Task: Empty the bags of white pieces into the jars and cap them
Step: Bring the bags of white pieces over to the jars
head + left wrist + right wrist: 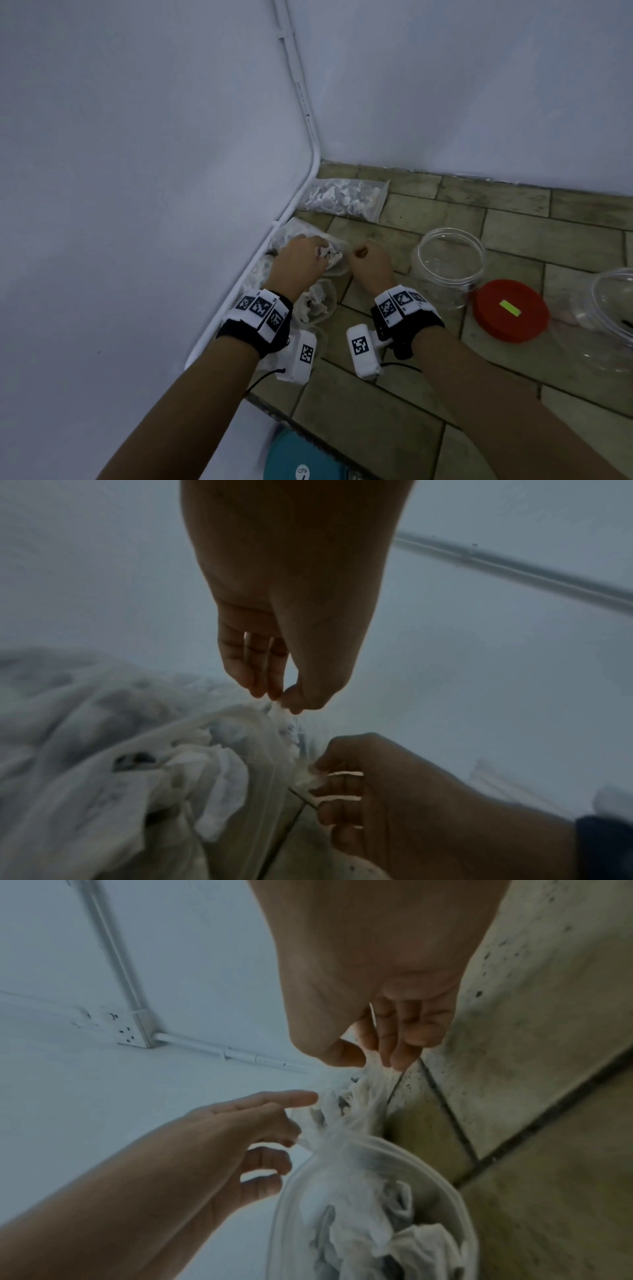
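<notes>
A clear plastic bag of white pieces [331, 257] lies on the tiled floor by the wall. My left hand [310, 257] pinches its top edge between thumb and fingers [281, 700]. My right hand [359, 256] pinches the opposite side of the same edge [375, 1064], a little apart from the left. The bag [222, 750] bunches up below both hands. An empty clear jar [448, 267] stands uncapped to the right of my right hand, with its red lid [510, 310] flat on the floor beside it.
Another full bag [346, 197] lies in the far corner. More bags of white pieces [317, 303] sit under my left wrist. A second clear jar [613, 308] shows at the right edge and a teal object [301, 459] at the bottom. A white wall [137, 171] is close on the left.
</notes>
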The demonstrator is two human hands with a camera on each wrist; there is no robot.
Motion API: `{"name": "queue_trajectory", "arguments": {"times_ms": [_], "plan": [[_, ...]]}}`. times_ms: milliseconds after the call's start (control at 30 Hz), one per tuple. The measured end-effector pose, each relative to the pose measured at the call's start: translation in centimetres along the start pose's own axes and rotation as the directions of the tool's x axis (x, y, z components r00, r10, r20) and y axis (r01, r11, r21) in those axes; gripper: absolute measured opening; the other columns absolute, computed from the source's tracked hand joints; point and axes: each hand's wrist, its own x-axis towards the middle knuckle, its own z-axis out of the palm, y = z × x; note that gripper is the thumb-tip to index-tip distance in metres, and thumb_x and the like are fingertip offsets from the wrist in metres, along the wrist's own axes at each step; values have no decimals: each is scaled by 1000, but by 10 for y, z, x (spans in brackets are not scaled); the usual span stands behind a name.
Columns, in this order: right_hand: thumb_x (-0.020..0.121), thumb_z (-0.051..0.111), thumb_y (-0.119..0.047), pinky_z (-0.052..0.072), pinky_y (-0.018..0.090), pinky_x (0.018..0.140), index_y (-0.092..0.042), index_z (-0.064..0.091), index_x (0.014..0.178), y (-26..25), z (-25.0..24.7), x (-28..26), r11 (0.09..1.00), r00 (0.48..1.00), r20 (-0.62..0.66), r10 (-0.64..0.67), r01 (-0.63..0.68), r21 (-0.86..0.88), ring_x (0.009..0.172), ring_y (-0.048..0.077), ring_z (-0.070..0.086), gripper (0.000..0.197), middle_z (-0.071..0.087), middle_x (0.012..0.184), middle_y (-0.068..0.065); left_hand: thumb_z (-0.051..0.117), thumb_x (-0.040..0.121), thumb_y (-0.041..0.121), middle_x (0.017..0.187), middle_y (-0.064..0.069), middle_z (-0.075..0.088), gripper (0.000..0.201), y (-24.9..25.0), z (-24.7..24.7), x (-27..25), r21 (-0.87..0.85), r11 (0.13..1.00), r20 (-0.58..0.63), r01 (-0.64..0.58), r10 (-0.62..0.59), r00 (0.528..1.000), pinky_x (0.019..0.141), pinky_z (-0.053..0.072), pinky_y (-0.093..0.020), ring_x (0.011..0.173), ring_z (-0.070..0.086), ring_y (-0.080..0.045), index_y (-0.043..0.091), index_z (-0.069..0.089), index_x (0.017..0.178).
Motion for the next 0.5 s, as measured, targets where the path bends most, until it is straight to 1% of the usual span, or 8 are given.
{"name": "queue_trajectory", "arguments": {"times_ms": [67,133,200,267,333,367,433,500], "plan": [[86,60,-20,42,28,68,-5,57,91,2,0,-5,998,1000,8,5,-5,64,80,19,54,16,57,86,5,56,92,16,112,-12,62,30,4,-4,4,-12,999,54,-38,38,998,80,38,-23,108,56,-26,12,65,120],[87,60,-21,43,29,71,-7,55,96,9,-2,-10,996,1000,3,18,-19,84,84,20,55,17,58,90,4,58,91,16,113,-13,60,32,10,-10,12,-38,997,63,-65,68,996,80,33,-22,111,53,-25,11,64,122],[89,57,-20,43,29,73,-7,55,100,18,-4,-14,996,999,-4,35,-35,80,88,22,57,17,58,92,5,58,89,14,111,-14,62,31,18,-17,25,-73,994,66,-86,91,994,81,35,-22,108,54,-25,10,65,119],[91,53,-18,44,29,75,-7,54,103,27,-5,-17,999,1000,14,8,-9,49,91,24,58,16,58,94,8,56,90,13,106,-14,66,27,28,-21,44,-66,991,94,-114,120,988,81,39,-24,100,58,-25,8,67,114],[92,52,-18,45,28,77,-11,54,106,33,-6,-18,1000,999,36,-8,7,29,93,22,58,16,59,98,8,54,90,15,106,-13,67,25,38,-22,67,-45,991,127,-122,127,984,79,42,-26,96,60,-24,9,68,110],[92,52,-20,45,28,78,-13,54,108,35,-7,-18,1000,999,41,-1,0,29,92,19,57,17,60,101,6,53,89,16,109,-11,67,26,45,-22,78,-29,993,150,-116,119,981,81,44,-27,98,60,-24,11,67,110],[93,53,-22,45,26,80,-13,55,109,38,-9,-18,999,1000,30,-3,1,51,91,14,56,18,62,104,3,54,91,21,119,-9,63,29,56,-18,101,38,994,219,-103,92,971,86,44,-28,108,59,-25,11,64,117],[93,53,-21,43,23,78,-12,56,107,39,-13,-19,998,999,20,-26,25,54,88,11,55,17,62,100,0,54,93,26,130,-11,58,39,64,-8,124,131,988,297,-86,44,954,90,43,-30,115,56,-27,6,57,127]]}}
